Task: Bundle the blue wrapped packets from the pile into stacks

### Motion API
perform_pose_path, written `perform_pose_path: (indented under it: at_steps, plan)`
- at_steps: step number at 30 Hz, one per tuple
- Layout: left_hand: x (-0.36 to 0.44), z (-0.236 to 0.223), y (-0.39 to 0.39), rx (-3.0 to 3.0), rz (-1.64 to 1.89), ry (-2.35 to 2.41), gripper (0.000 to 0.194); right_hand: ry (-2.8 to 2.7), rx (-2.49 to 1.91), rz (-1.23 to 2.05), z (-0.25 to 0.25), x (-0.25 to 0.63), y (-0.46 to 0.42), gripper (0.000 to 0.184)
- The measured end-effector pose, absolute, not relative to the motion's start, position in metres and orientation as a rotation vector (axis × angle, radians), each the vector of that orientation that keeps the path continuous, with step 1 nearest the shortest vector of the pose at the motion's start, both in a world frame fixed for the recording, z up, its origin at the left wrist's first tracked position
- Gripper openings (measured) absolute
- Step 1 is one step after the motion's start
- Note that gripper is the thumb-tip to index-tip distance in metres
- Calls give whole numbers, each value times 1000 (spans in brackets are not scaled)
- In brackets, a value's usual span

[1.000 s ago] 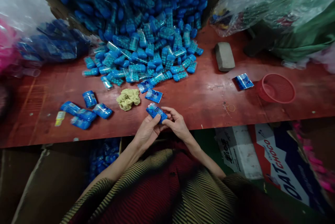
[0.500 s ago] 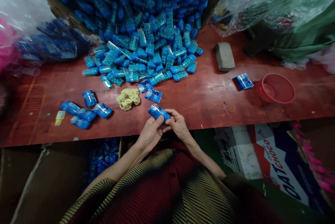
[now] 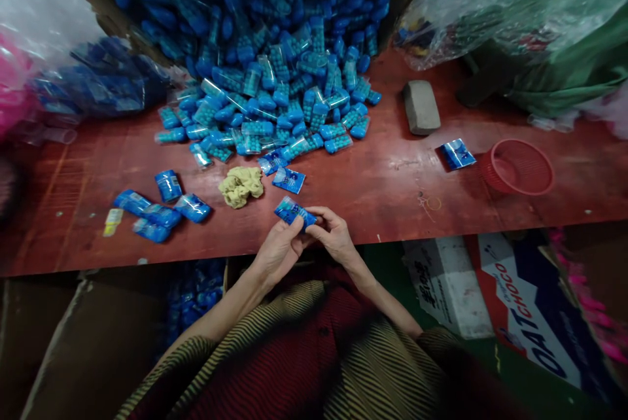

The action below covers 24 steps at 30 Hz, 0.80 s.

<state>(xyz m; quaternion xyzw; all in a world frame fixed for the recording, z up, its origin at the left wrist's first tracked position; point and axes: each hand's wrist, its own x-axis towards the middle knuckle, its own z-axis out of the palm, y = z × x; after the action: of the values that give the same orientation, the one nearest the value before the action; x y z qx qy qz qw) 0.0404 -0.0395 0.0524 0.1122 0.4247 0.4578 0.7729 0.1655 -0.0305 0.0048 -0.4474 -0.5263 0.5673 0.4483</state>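
A shiny blue printed wrapper (image 3: pixel 290 209) is held between my two hands, just above the front edge of the red table. My left hand (image 3: pixel 281 245) pinches its lower side, with the thumb on top. The fingers of my right hand (image 3: pixel 333 232) close on its right end. Just beyond lie flat blue wrappers (image 3: pixel 288 180) and a crumpled yellowish lump (image 3: pixel 241 186). Farther back spreads a big heap of clear, blue-capped tubes (image 3: pixel 258 127) filled with small blue balls. Several puffed blue packets (image 3: pixel 159 214) lie on the left.
On the right of the table (image 3: pixel 373 191) are a grey block (image 3: pixel 420 107), another blue wrapper (image 3: pixel 458 154) and a red plastic basket (image 3: pixel 517 167). Plastic bags (image 3: pixel 530 8) crowd both back corners. Below the edge stand printed cartons (image 3: pixel 515 309) and a container of blue packets (image 3: pixel 193 292).
The blue wrapper has turned slightly and shifted a little to the left in my fingers. My left hand has moved slightly left with it. Everything on the table stays put.
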Motion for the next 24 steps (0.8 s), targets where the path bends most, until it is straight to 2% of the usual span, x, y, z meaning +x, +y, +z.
perform_pose_path:
  at_steps: [7,11,17,24]
  plan:
    - [33,48,-38,257,989,1014,31,-1436,-1058,1336,3,164,-36,31]
    - [35,46,-38,221,1063,984,29,-1502,-1140,1229,9,159,-40,40]
    - [42,45,-38,227,1129,974,35,-1541,-1231,1116,11,154,-41,27]
    - [31,44,-35,435,1141,1175,42,-1659,-1254,975,8,165,-38,33]
